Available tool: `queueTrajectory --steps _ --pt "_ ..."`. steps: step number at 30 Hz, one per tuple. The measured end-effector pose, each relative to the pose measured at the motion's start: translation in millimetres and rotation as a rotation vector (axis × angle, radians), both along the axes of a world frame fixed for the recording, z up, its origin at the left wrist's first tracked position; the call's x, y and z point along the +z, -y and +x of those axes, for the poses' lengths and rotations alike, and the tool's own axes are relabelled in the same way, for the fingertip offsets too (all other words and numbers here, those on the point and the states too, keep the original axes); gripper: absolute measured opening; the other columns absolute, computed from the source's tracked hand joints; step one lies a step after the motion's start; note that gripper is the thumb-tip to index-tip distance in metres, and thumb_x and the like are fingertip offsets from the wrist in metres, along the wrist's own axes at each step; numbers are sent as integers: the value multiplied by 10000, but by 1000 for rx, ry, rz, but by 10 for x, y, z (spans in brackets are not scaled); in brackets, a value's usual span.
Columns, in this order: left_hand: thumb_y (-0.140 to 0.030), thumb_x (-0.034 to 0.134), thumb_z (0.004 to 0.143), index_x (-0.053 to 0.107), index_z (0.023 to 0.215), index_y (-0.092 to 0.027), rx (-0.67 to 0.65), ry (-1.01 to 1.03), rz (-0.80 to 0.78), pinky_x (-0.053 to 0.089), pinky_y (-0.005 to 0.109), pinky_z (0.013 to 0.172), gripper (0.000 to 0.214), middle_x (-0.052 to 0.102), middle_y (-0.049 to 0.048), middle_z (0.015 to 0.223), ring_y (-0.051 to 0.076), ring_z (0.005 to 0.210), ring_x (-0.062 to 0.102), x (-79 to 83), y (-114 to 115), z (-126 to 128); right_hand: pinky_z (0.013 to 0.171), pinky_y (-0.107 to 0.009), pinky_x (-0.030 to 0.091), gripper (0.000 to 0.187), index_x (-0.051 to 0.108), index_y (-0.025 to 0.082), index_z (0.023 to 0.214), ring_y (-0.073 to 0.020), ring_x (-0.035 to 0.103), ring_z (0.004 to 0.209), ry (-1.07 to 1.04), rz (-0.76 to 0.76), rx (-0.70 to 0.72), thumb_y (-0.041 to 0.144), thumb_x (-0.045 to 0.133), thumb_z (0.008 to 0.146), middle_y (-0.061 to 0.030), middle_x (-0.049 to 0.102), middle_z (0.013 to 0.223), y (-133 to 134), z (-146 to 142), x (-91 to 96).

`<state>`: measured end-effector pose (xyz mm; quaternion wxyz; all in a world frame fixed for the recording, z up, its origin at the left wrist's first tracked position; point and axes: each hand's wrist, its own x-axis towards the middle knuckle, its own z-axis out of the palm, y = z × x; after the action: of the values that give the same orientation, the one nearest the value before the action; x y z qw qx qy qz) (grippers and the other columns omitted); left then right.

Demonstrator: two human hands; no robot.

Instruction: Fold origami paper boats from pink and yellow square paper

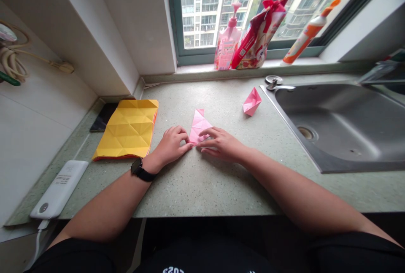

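Your two hands meet at the middle of the counter (196, 184), both on the pink paper (198, 124). Its lower end is hidden under your fingers; only the pointed upper part shows, lying flat and aimed at the window. Your left hand (172, 142) is curled, fingertips pinching the paper's lower left edge, thumb tucked out of sight. Your right hand (221, 143) lies spread and flat, fingertips pressing the lower right edge, gripping nothing. How many layers the paper has there, you can't tell.

A watch (141, 170) sits on your left wrist. Beyond your right hand, well apart, a small folded pink piece (252, 102) stands near the corner of the sink (341, 138); the sink's right side runs out of the picture. To your left, near your hand but clear of it, lies a creased yellow sheet (129, 128), an orange edge peeking from under it and a dark flat object (103, 117) half covered behind it. A white power bank (60, 188) lies at the counter's front left edge, its cable dropping out of view.

On the sill stand a pink pump bottle (228, 43), a red pouch (259, 32) leaning on it, and a tilted orange-capped bottle (305, 34). Bare counter lies open ahead of the paper and towards you, right down to the front edge.
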<state>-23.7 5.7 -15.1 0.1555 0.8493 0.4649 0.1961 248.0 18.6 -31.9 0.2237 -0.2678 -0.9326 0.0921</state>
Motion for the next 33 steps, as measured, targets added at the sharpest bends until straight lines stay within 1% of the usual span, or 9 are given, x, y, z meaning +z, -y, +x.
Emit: queueTrajectory --steps 5,7,9,11,16,22,25,28,33 --pt "-325 795 993 751 902 -219 -9 3 3 513 492 1066 147 714 72 1156 288 1143 655 -47 -23 -22 1039 -473 565 261 845 357 1281 -274 677 1170 70 -64 -40 327 759 1036 -85 754 1301 -9 -3 -3" --pt "-299 806 983 753 1027 -217 -10 13 20 520 502 1075 107 715 81 1187 297 1164 652 -64 -27 -29 1045 -472 559 264 843 356 1285 -272 674 1175 73 -75 -41 324 759 1036 -85 756 1294 -15 2 -6" --pt "-251 801 980 731 1210 -221 -25 45 53 525 499 1092 242 711 88 1244 297 1202 646 -70 -23 -35 1047 -471 559 264 844 345 1284 -273 677 1174 73 -80 -37 323 761 1034 -92 758 1293 -20 4 -9" --pt "-196 768 992 712 1307 -244 -73 65 88 525 480 1109 324 701 85 1291 283 1229 640 -64 -14 -41 1051 -472 558 267 844 340 1286 -274 678 1178 72 -85 -38 323 767 1030 -95 758 1299 -22 3 -11" --pt "-218 708 1055 824 1112 -282 -185 -10 172 520 473 1091 144 695 85 1283 275 1206 632 -66 -1 -63 1057 -477 557 281 839 348 1298 -272 674 1186 75 -106 -53 322 775 1026 -89 757 1307 -20 -1 -8" --pt "-256 694 1077 878 1100 -326 -196 -66 187 521 469 1045 199 717 84 1220 271 1149 633 -73 2 -84 1073 -463 549 277 848 377 1279 -263 675 1180 83 -122 -49 296 769 1026 -77 758 1299 -26 -1 10" --pt "-232 685 1070 887 1094 -345 -204 -121 166 504 484 1076 233 723 77 1264 277 1176 624 -1 23 -89 1068 -465 555 274 851 369 1269 -267 679 1175 80 -120 -56 288 774 1019 -77 759 1297 -25 -1 11" --pt "-188 718 1018 893 1048 -333 -220 -179 123 483 505 1107 229 729 69 1295 289 1182 625 96 48 -117 1061 -466 561 267 848 362 1265 -266 681 1176 79 -112 -59 287 769 1022 -75 760 1296 -18 -4 10" --pt "-194 761 963 899 963 -329 -220 -197 47 475 515 1099 193 758 59 1201 289 1107 652 196 71 -206 1059 -480 563 270 842 336 1270 -268 682 1176 84 -101 -61 276 774 1015 -91 757 1308 1 -13 21"
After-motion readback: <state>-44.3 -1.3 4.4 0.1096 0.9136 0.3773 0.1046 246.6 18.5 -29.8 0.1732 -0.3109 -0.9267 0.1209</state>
